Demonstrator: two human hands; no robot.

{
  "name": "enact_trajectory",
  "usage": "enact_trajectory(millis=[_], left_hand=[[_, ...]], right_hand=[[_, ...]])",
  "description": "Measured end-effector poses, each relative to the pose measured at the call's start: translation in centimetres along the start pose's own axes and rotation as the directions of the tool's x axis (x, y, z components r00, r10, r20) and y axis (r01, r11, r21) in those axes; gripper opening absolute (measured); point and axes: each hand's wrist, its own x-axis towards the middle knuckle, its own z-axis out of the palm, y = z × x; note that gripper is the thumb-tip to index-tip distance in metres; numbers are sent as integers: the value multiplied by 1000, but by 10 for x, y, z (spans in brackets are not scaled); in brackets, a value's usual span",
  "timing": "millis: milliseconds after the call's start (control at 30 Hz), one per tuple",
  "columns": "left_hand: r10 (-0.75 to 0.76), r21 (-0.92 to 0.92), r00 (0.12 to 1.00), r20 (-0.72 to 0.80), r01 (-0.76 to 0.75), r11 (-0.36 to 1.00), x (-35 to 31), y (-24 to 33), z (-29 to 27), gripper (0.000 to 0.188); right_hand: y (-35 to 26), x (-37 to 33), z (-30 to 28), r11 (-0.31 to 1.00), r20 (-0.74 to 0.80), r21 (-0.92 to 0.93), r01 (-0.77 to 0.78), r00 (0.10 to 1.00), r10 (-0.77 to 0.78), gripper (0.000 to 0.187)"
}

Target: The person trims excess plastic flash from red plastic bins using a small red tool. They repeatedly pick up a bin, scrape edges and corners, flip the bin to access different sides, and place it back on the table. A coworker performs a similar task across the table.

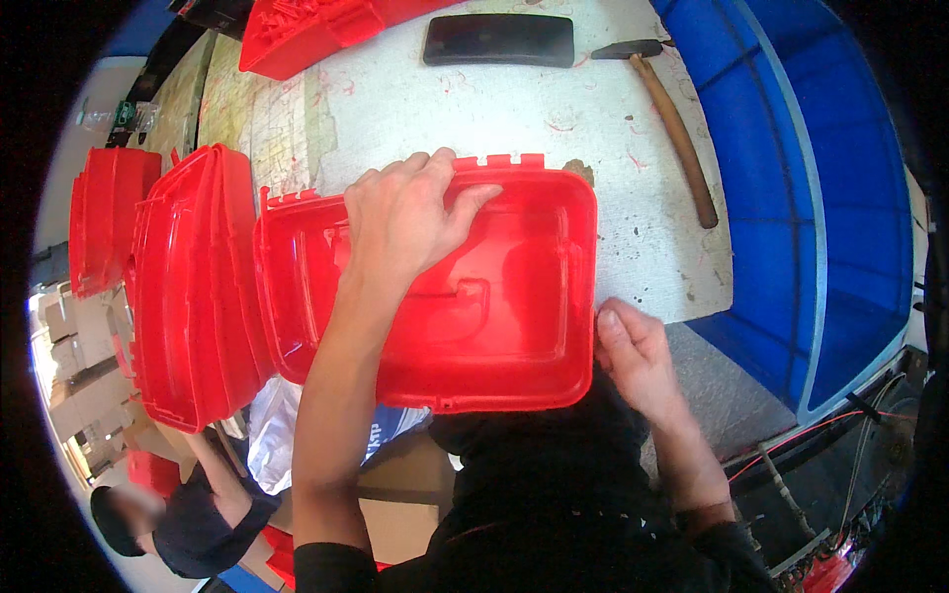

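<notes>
A red plastic case shell (470,326), shallow and rounded at the corners, lies in front of me with its hollow side up. Hinge tabs stick out along its far edge. My left hand (410,212) grips that far edge, fingers curled over the rim and thumb inside. Close beside the shell's right edge is my right hand (638,356), its fingers curled in a pinch; whatever they hold is hidden. To the left stands a stack of similar red shells (193,287), near the held one.
Beyond lie a black block (499,42) and a hammer (677,138) with a wooden handle. A red bin (306,40) of small red parts sits at the far left. Blue bin walls (761,168) rise on the right. Another person (203,524) works at lower left, near more red shells (109,217).
</notes>
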Motion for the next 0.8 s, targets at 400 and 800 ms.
enact_trajectory(millis=[400,800], left_hand=[[-13,-30,993,120,16,999,3,-4,-11,57],[6,-162,1000,-9,-7,987,-2,-11,1,55]], right_hand=[[-35,-49,-11,886,-18,-462,-19,1000,12,10],[-90,29,8,454,-86,-890,32,967,-238,22]])
